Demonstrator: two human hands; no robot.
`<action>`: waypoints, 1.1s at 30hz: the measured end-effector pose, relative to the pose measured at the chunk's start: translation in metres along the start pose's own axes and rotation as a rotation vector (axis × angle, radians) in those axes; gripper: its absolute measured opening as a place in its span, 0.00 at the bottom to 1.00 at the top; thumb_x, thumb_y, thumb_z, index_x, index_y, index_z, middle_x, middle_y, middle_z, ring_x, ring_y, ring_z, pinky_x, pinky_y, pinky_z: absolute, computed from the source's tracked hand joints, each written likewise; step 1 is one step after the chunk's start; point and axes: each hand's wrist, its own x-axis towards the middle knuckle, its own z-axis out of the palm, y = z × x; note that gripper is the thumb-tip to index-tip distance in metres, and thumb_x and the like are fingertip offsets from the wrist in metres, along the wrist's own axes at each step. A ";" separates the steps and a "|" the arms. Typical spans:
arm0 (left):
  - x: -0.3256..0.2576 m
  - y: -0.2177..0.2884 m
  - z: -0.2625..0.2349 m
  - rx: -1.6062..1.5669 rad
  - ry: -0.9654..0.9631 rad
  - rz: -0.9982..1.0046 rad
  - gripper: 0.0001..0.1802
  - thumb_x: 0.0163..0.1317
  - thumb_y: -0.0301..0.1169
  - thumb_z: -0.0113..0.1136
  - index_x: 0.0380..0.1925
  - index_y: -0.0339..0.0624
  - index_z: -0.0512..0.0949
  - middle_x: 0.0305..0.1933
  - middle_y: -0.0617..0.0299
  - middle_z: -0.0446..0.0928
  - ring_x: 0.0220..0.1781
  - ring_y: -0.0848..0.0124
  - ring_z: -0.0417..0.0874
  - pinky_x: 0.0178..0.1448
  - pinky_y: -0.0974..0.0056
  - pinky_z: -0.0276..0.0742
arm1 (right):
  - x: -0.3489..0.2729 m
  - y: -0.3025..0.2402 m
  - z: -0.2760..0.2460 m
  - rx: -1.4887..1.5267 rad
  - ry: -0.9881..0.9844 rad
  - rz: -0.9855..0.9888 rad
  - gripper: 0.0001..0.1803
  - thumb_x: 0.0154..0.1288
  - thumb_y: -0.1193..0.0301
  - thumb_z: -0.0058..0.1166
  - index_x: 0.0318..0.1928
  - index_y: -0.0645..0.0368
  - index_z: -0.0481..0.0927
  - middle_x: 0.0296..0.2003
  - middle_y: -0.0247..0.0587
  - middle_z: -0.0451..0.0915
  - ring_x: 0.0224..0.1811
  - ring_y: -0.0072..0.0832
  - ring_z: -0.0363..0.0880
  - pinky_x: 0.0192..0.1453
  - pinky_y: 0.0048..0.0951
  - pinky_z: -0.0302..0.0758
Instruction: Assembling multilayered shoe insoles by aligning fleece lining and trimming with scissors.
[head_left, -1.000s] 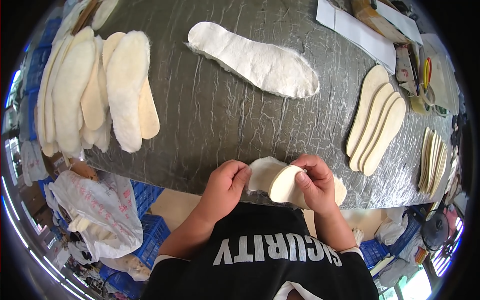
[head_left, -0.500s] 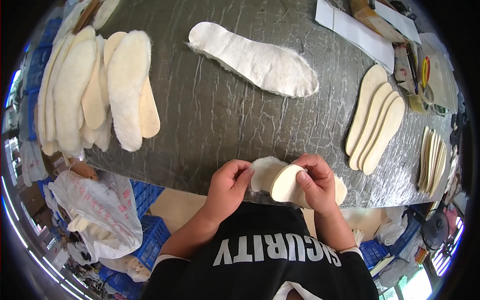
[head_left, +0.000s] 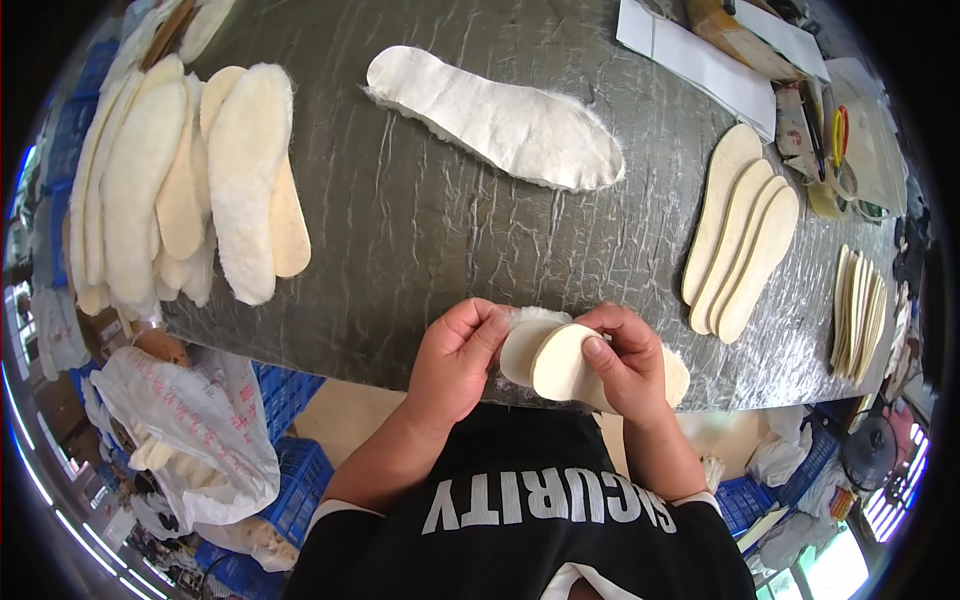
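Note:
At the near edge of the table, my left hand [head_left: 463, 357] pinches the left end of a fleece insole [head_left: 519, 352] between thumb and fingers. Its smooth pale side faces up, and a fluffy rim shows along the far edge. Over its middle lies a cream flat insole [head_left: 560, 366], its rounded end raised and angled toward me. My right hand [head_left: 632, 366] grips this flat insole, thumb on top and fingers behind. That hand hides part of both layers. Farther off, a white fleece insole [head_left: 500, 115] lies alone, smooth side up.
Fleece insoles paired with flat ones [head_left: 140, 190] overlap at the left. Fanned flat insoles [head_left: 745, 240] lie at the right, beside a stack on edge [head_left: 858, 315]. Scissors [head_left: 840, 140] and papers [head_left: 700, 60] sit at the far right. Below left, a plastic bag [head_left: 215, 430] covers blue crates [head_left: 300, 480].
The whole view has shifted slightly to the left. My left hand has moved a little up along the fleece insole's end, and more of the fluffy rim shows. Both hands keep their hold.

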 end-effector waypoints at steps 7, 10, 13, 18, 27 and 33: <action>-0.003 0.005 0.015 0.249 0.015 0.162 0.10 0.72 0.33 0.53 0.39 0.35 0.76 0.34 0.65 0.80 0.34 0.83 0.76 0.37 0.75 0.73 | -0.004 0.008 0.003 -0.175 0.089 -0.072 0.09 0.64 0.73 0.58 0.44 0.61 0.79 0.33 0.33 0.76 0.37 0.23 0.70 0.47 0.25 0.66; -0.003 0.003 0.023 0.245 0.062 0.215 0.11 0.72 0.33 0.52 0.38 0.35 0.76 0.33 0.66 0.79 0.33 0.83 0.76 0.36 0.75 0.73 | -0.006 0.009 0.005 -0.206 0.116 -0.117 0.09 0.64 0.73 0.59 0.43 0.60 0.78 0.32 0.33 0.76 0.37 0.24 0.69 0.47 0.26 0.65; -0.005 0.002 0.025 0.267 0.062 0.234 0.11 0.72 0.33 0.52 0.38 0.35 0.76 0.33 0.65 0.79 0.33 0.83 0.76 0.35 0.75 0.73 | -0.007 0.009 0.008 -0.203 0.136 -0.127 0.09 0.64 0.73 0.59 0.43 0.60 0.77 0.32 0.33 0.75 0.37 0.24 0.69 0.47 0.26 0.65; -0.007 0.001 0.025 0.288 0.055 0.264 0.11 0.72 0.32 0.52 0.38 0.34 0.76 0.33 0.64 0.79 0.33 0.82 0.76 0.37 0.75 0.73 | -0.009 0.010 0.010 -0.161 0.173 -0.100 0.09 0.65 0.73 0.59 0.44 0.60 0.76 0.33 0.32 0.75 0.38 0.22 0.69 0.48 0.24 0.64; -0.010 0.001 0.029 0.289 0.042 0.283 0.11 0.72 0.32 0.52 0.39 0.33 0.75 0.34 0.64 0.78 0.33 0.82 0.75 0.37 0.74 0.73 | -0.012 0.012 0.015 -0.125 0.203 -0.080 0.10 0.65 0.74 0.58 0.45 0.61 0.76 0.36 0.32 0.75 0.40 0.19 0.70 0.49 0.22 0.66; -0.012 0.002 0.026 0.296 0.026 0.262 0.10 0.72 0.30 0.50 0.40 0.33 0.75 0.36 0.63 0.79 0.36 0.81 0.76 0.41 0.75 0.74 | -0.013 0.012 0.018 -0.115 0.225 -0.091 0.09 0.65 0.75 0.58 0.44 0.61 0.76 0.35 0.32 0.74 0.39 0.20 0.70 0.49 0.22 0.66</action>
